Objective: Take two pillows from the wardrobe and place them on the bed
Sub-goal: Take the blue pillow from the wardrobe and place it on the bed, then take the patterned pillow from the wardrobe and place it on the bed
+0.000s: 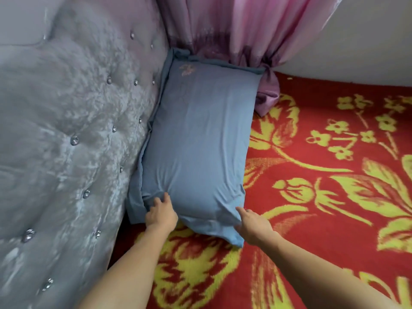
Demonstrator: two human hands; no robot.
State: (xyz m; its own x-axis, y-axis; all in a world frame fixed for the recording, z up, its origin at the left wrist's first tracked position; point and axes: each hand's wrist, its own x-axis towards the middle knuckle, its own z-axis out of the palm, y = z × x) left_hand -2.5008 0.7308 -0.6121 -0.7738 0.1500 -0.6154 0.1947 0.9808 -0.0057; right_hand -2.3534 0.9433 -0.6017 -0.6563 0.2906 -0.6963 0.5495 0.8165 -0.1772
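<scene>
A blue pillow (196, 139) with a small embroidered flower near its far end lies flat on the bed (323, 197), its long side against the headboard. The bed is covered by a red blanket with yellow flowers. My left hand (161, 212) rests on the pillow's near left corner, fingers spread and pressing into the fabric. My right hand (253, 226) touches the near right corner, fingers extended along its edge. Neither hand grips the pillow. No second pillow or wardrobe is in sight.
A grey tufted headboard (66, 130) with crystal buttons rises along the left. A pink curtain (234, 34) hangs at the far end, its knotted tail (267, 92) lying on the bed beside the pillow. A white wall (367, 41) borders the bed at the back right.
</scene>
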